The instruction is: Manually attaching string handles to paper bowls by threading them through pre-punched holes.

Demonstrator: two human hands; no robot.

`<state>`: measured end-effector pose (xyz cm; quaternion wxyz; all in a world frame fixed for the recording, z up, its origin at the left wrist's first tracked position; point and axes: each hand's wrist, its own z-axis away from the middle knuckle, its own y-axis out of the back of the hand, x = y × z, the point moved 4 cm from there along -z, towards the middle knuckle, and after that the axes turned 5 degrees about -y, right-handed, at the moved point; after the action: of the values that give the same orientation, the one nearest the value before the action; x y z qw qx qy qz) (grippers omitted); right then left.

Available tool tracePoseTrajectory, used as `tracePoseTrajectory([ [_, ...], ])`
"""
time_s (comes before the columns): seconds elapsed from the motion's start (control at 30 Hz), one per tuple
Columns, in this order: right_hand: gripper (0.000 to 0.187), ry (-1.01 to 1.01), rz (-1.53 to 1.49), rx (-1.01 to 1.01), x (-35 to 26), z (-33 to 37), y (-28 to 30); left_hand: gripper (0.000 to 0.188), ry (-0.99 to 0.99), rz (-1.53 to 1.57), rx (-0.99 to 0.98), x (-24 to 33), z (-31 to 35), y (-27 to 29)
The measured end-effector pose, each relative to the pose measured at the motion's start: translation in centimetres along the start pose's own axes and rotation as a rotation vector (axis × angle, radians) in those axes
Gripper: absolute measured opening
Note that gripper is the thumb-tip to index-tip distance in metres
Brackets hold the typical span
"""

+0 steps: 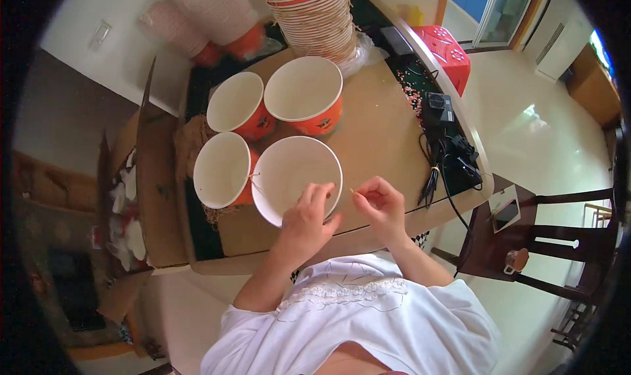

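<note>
A white-lined paper bucket (296, 155) stands at the near edge of the cardboard-covered table, its mouth facing up. My left hand (305, 217) is over its near right rim, fingers curved above the opening and thumb apart from them. Just right of the bucket, my right hand (382, 207) is closed in a pinch. A thin pale strand (352, 191) pokes out from its fingertips; its exact kind is too small to make out. On the bucket's left side a bit of twine (255, 175) sticks out at the rim.
Three more orange paper buckets (303, 89) stand beside and behind. Tall bucket stacks (312, 26) rise at the back. Black cables and adapters (437, 145) lie along the right edge, near scattered beads (411, 92). An open carton (158, 178) is left; a dark chair (526, 243) stands right.
</note>
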<state>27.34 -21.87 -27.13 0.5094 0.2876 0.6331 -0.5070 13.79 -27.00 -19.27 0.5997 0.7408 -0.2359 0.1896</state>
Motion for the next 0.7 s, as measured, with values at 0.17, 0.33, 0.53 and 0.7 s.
tracePoseTrajectory([
  [0.17, 0.008, 0.158, 0.190, 0.005, -0.5, -0.6, -1.1, 0.025, 0.089, 0.105, -0.025, -0.7, 0.0, -0.1],
  [0.33, 0.008, 0.143, 0.195, -0.069, -0.6, -0.7, -1.3, 0.026, 0.074, 0.109, -0.011, -0.8, -0.2, 0.1],
  [0.53, 0.008, 0.146, 0.221, -0.089, -0.9, -0.7, -1.2, 0.032, 0.050, 0.076, -0.038, -0.6, -0.2, -0.1],
  [0.7, 0.008, 0.112, 0.207, -0.081, -1.2, -0.7, -1.1, 0.035, 0.037, 0.109, -0.037, -0.5, -0.3, -0.2],
])
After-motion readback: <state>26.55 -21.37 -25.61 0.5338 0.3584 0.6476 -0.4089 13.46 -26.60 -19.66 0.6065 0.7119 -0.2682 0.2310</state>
